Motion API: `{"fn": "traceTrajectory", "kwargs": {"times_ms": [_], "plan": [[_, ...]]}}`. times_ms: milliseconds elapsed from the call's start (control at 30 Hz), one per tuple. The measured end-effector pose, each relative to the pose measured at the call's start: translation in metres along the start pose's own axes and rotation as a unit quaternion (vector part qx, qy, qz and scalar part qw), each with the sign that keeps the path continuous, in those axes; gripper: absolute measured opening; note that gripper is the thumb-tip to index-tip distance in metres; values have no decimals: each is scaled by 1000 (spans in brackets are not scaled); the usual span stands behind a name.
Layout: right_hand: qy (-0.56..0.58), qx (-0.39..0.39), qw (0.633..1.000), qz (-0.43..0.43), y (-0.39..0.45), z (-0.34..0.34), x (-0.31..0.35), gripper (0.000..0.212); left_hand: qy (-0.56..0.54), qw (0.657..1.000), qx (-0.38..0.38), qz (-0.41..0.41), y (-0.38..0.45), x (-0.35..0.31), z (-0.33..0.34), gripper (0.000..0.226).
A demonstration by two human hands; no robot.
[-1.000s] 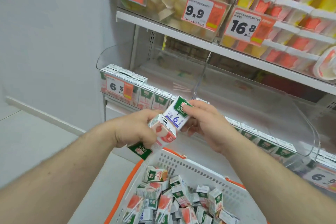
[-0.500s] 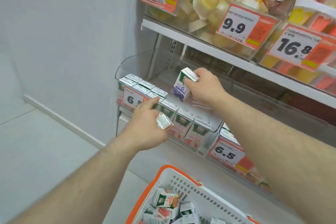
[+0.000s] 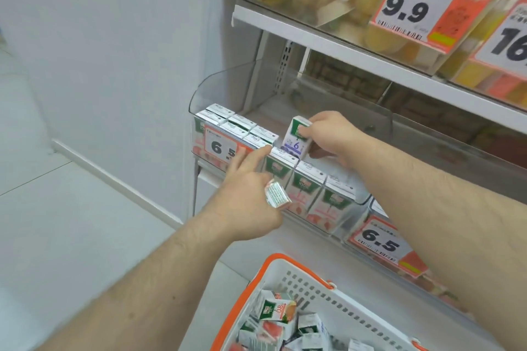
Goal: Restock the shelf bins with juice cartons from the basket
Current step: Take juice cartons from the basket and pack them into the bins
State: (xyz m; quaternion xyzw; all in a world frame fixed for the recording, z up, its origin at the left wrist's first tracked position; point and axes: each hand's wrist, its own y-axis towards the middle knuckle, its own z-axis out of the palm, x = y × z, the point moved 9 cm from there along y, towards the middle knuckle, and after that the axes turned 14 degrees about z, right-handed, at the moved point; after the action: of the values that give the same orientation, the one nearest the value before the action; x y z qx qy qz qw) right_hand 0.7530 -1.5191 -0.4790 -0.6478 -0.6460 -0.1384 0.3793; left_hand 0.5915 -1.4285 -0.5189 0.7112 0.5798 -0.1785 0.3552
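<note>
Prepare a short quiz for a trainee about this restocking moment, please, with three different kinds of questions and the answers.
1. True or false: the right hand holds an upright carton over the clear shelf bin.
2. What does the left hand hold? A) a price tag B) a small carton C) nothing
3. Fill in: the nearest price tag under the right forearm reads ___.

Key: 1 true; 2 B; 3 6.5

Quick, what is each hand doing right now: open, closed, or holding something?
Left hand: holds a juice carton in the palm, index finger stretched out to the shelf bin.
Right hand: grips an upright carton above the bin.
</note>
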Motion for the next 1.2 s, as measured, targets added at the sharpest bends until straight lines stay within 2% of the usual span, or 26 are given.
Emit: {"fn": "traceTrajectory", "kwargs": {"times_ms": [133,167,267,333,400,467,633,833,933,1033,1200], "plan": [[108,-111,983,-96,-29,-41,8,13,28,997,-73,11,2,-3,-9,30],[154,-124,973,-118,-44,-53,8,12,50,994,-98,19,4,-8,-11,33],[300,-79,939,-148,-83,-82,-1,21,49,987,-138,60,12,-36,-11,52],[337,-57,929,-144,-107,-98,-16,24,-19,986,-137,93,16,-64,-3,43],[347,-54,927,-129,-129,-115,-40,25,-77,981,-108,139,19,-96,15,32],[355,-65,926,-110,-147,-133,-70,28,-96,977,-66,181,20,-125,39,34],[374,-100,920,-63,-186,-188,-156,29,-81,968,45,231,11,-182,111,40],[348,-120,929,-33,-214,-252,-249,19,-52,951,104,286,1,-258,194,56],[335,-180,924,-29,-223,-294,-289,6,-28,935,136,325,4,-297,241,53],[326,-258,910,-13,-228,-340,-329,9,29,913,174,368,6,-331,282,50],[294,-333,896,20,-221,-394,-388,14,96,908,244,328,12,-347,326,59]]}}
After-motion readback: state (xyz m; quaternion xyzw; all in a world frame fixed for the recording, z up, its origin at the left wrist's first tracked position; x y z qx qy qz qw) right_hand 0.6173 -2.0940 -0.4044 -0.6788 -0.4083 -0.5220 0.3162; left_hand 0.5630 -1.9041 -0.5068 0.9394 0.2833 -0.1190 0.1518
